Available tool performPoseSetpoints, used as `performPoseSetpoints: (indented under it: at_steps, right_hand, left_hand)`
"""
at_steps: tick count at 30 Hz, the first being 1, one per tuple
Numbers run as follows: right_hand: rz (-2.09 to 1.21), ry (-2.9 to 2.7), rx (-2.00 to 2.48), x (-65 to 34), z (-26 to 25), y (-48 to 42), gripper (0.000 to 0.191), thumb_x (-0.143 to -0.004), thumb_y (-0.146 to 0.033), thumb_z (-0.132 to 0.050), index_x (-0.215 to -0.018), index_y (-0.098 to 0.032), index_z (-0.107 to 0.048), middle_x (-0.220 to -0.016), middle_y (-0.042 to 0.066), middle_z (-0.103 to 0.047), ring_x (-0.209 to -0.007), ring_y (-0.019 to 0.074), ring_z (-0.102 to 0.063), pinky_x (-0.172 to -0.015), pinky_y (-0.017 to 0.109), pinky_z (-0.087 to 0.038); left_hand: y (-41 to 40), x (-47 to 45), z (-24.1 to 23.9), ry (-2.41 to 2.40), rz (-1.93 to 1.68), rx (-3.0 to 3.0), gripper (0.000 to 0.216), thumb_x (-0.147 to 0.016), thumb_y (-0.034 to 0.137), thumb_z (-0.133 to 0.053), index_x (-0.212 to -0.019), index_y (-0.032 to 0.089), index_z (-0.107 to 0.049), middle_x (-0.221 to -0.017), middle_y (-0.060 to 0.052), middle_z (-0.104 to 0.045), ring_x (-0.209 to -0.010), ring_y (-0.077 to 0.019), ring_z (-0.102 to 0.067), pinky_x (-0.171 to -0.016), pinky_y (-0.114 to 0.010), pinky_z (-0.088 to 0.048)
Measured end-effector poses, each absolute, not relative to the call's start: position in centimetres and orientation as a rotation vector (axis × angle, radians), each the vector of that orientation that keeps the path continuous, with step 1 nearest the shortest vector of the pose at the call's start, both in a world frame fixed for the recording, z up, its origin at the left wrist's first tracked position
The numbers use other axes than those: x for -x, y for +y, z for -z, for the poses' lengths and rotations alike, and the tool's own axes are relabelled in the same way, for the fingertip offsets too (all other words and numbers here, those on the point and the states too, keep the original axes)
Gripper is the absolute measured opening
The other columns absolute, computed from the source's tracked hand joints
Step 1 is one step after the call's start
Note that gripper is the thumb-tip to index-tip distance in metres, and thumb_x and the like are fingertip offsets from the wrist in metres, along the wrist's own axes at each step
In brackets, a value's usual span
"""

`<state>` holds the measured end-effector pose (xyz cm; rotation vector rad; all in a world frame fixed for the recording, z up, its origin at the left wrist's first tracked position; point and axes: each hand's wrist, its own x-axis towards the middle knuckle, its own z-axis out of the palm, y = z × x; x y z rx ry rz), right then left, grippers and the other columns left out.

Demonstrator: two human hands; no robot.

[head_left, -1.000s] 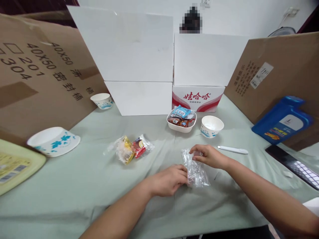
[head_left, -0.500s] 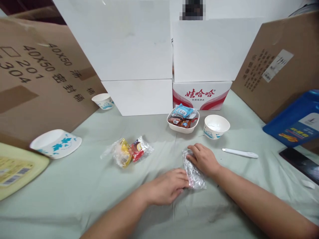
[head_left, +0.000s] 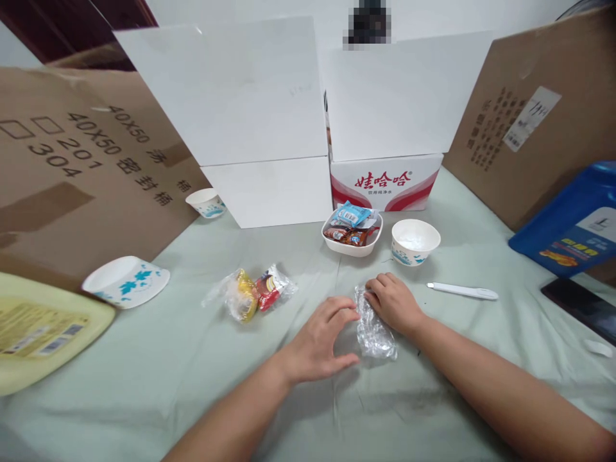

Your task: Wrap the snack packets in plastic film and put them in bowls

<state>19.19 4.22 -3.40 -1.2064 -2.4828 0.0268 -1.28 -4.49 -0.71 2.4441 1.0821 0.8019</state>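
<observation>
A crinkled piece of clear plastic wrap lies on the green cloth in front of me. My right hand rests on its far right part, fingers curled over and gripping it. On the left of the wrap, my left hand is open, thumb and fingers spread in a C shape with nothing between them. Further left lie a clear bag with a yellow item and a red-and-white snack packet. Beyond my hands, a white tray holds several small wrapped snacks. A paper bowl with whitish contents stands beside it.
A white utility knife and a dark phone lie to the right, near a blue jug. Two paper bowls and a yellow jug are on the left. White boxes and cardboard enclose the area.
My left hand has lifted off the plastic wrap and opened, its thumb and fingers now apart. My right hand stays on the wrap. The camera view has shifted slightly.
</observation>
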Motion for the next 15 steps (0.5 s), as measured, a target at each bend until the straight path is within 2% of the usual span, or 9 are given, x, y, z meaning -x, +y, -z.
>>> performPoseSetpoints:
  at_steps: [2,3,6,9,12,15]
  right_hand:
    - [-0.035,-2.462,1.234,-19.3,3.4,4.3,0.015,-0.092,-0.027,-0.052,-0.093,-0.017,-0.064,-0.089,0.009,-0.062,-0.087,0.0235,-0.053,-0.08,0.035,-0.043]
    - [-0.047,-2.45,1.241,-19.4,3.4,4.4,0.015,-0.092,-0.028,-0.053,-0.095,-0.017,-0.064,-0.09,0.01,-0.062,-0.088,0.0241,-0.053,-0.081,0.035,-0.044]
    - [-0.101,-2.35,1.228,-20.4,3.1,4.9,0.02,-0.09,-0.029,-0.055,-0.102,-0.016,-0.064,-0.096,0.011,-0.063,-0.093,0.0259,-0.054,-0.084,0.039,-0.045]
    - [-0.166,-2.216,1.069,-21.8,1.7,4.6,0.026,-0.092,-0.033,-0.052,-0.108,-0.017,-0.063,-0.107,0.013,-0.062,-0.102,0.0264,-0.054,-0.091,0.042,-0.044]
    - [-0.465,-2.386,0.72,-22.7,0.0,3.3,0.034,-0.089,-0.044,-0.058,-0.111,-0.019,-0.062,-0.107,0.011,-0.062,-0.101,0.0233,-0.056,-0.088,0.036,-0.045]
    - [-0.811,-2.642,0.502,-22.5,-0.9,2.0,0.052,-0.075,-0.054,-0.07,-0.113,-0.019,-0.06,-0.101,0.008,-0.064,-0.091,0.0212,-0.059,-0.077,0.031,-0.047]
  left_hand:
    - [-4.5,1.0,1.1,0.942,-0.694,-2.594,0.06,-0.072,0.045,-0.075,-0.122,0.02,-0.052,-0.131,-0.013,-0.052,-0.129,-0.0305,-0.043,-0.106,-0.047,-0.038]
    - [-4.5,0.8,1.4,0.89,-0.628,-2.642,0.055,-0.074,0.047,-0.074,-0.119,0.021,-0.055,-0.129,-0.012,-0.055,-0.128,-0.0306,-0.043,-0.106,-0.048,-0.037]
    - [-4.5,0.2,2.2,0.877,-0.527,-2.693,0.024,-0.086,0.037,-0.063,-0.104,0.022,-0.063,-0.116,-0.007,-0.065,-0.122,-0.026,-0.052,-0.103,-0.043,-0.04]
    - [-4.4,0.1,2.5,0.887,-0.562,-2.693,0.015,-0.092,0.026,-0.053,-0.1,0.021,-0.065,-0.111,-0.006,-0.068,-0.119,-0.0224,-0.056,-0.1,-0.038,-0.044]
    - [-4.4,0.1,2.2,0.908,-0.65,-2.613,0.016,-0.094,0.021,-0.048,-0.101,0.02,-0.062,-0.107,-0.006,-0.069,-0.112,-0.0203,-0.06,-0.094,-0.034,-0.048]
    - [-4.5,0.1,1.7,1.069,-0.765,-2.391,0.02,-0.097,0.021,-0.039,-0.099,0.019,-0.058,-0.097,-0.006,-0.068,-0.092,-0.0166,-0.065,-0.081,-0.029,-0.051]
